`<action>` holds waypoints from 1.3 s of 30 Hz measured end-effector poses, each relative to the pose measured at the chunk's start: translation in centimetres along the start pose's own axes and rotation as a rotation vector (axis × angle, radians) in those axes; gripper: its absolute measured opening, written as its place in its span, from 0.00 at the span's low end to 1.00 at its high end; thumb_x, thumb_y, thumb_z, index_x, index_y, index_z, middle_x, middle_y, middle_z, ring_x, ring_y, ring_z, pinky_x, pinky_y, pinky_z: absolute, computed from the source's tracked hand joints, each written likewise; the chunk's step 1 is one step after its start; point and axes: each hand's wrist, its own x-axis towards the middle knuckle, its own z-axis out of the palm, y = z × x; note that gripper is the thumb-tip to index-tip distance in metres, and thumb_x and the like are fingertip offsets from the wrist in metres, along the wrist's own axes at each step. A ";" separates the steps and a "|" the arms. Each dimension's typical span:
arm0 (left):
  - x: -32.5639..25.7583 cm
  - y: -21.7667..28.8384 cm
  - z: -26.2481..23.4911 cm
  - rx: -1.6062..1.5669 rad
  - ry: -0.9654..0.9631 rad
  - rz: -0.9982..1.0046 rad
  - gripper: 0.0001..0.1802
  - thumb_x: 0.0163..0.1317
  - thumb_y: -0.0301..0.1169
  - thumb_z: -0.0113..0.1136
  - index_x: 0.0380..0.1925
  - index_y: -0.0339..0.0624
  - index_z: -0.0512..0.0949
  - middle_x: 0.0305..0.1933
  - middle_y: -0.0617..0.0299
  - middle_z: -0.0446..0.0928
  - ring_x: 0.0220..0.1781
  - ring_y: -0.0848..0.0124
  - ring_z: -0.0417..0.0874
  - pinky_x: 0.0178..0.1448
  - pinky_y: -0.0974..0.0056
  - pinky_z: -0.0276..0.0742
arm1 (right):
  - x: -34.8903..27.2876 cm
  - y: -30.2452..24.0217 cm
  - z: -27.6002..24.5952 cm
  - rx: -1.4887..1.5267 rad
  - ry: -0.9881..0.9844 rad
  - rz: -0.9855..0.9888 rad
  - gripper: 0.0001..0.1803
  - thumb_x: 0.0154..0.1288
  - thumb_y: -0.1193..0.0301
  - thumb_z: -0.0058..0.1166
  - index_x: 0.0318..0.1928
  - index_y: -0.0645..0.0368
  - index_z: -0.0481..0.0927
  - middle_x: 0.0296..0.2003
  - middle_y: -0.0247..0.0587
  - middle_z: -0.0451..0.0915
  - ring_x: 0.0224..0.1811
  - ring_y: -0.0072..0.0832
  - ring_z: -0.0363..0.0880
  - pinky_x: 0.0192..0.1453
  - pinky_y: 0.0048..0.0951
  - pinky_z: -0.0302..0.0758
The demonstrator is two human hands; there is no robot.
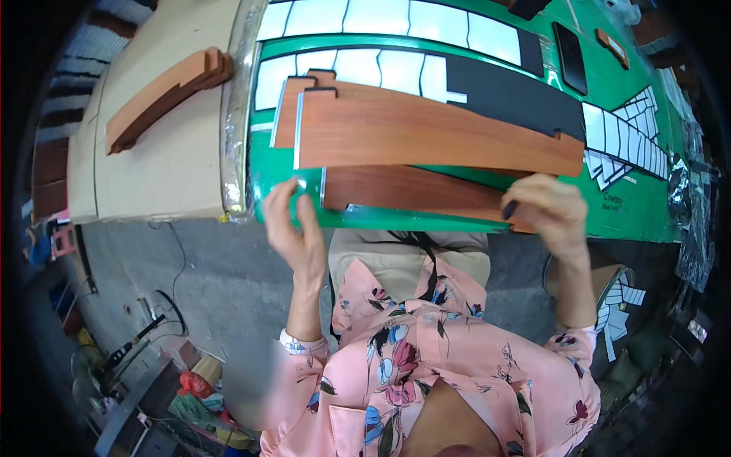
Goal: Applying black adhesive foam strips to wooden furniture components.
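Several curved, wood-coloured boards lie near the front edge of the green table. The topmost board (426, 133) overlaps others and has a small black strip (320, 92) at its left corner. A darker board (403, 189) lies nearest me, partly under the topmost one. My left hand (293, 232) is beside that board's left end, thumb and fingers apart, with nothing visible in it. Above the right end of the boards, my right hand (552, 209) pinches a small black pad (509, 210) between its fingertips.
Black sheets (510, 99) with white backing pieces (381, 72) lie behind the boards. A phone (569, 57) rests at the far right, near a pile of white strips (628, 133). More curved boards (167, 95) stand stacked on cardboard (164, 179) at left. A bin (609, 278) holds scraps.
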 end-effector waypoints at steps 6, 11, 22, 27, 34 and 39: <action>-0.6 -0.9 0.2 0.178 -0.315 0.027 0.16 0.59 0.25 0.56 0.48 0.36 0.74 0.47 0.49 0.74 0.49 0.54 0.75 0.53 0.57 0.69 | -4.1 3.0 6.7 0.864 0.274 0.582 0.14 0.61 0.78 0.55 0.47 0.60 0.70 0.36 0.31 0.74 0.38 0.17 0.75 0.42 0.23 0.79; -0.1 -1.0 -0.6 0.343 -0.577 0.198 0.26 0.49 0.27 0.64 0.52 0.42 0.73 0.53 0.49 0.71 0.55 0.53 0.69 0.58 0.54 0.65 | -6.8 4.7 8.0 1.255 0.426 0.487 0.17 0.58 0.79 0.58 0.47 0.57 0.70 0.37 0.33 0.75 0.37 0.20 0.77 0.44 0.24 0.79; -0.6 -1.9 -1.7 0.418 -0.394 0.734 0.22 0.56 0.36 0.62 0.47 0.34 0.73 0.39 0.48 0.75 0.33 0.58 0.74 0.33 0.59 0.69 | -12.1 7.4 1.9 0.035 0.756 0.439 0.17 0.63 0.79 0.54 0.53 0.67 0.74 0.42 0.39 0.80 0.43 0.19 0.76 0.49 0.21 0.73; -1.1 -0.3 -3.4 0.336 -0.411 0.552 0.17 0.58 0.35 0.59 0.41 0.33 0.73 0.36 0.51 0.75 0.32 0.57 0.73 0.34 0.59 0.68 | -11.4 7.2 0.8 0.192 0.824 0.316 0.13 0.63 0.79 0.54 0.48 0.66 0.75 0.39 0.35 0.79 0.42 0.18 0.75 0.49 0.19 0.70; -1.6 -2.2 -2.5 0.161 -0.217 0.236 0.17 0.56 0.37 0.61 0.41 0.38 0.73 0.37 0.53 0.74 0.37 0.58 0.76 0.39 0.59 0.73 | -7.6 3.3 3.2 0.124 0.597 0.274 0.06 0.65 0.78 0.48 0.43 0.63 0.71 0.42 0.43 0.80 0.44 0.19 0.76 0.52 0.23 0.69; -1.5 -2.6 -2.2 0.010 -0.186 0.214 0.19 0.55 0.39 0.61 0.38 0.35 0.74 0.38 0.54 0.74 0.39 0.61 0.77 0.42 0.62 0.74 | -5.5 0.0 4.3 -0.192 0.455 0.123 0.13 0.58 0.79 0.57 0.45 0.66 0.76 0.39 0.41 0.83 0.47 0.25 0.78 0.62 0.32 0.66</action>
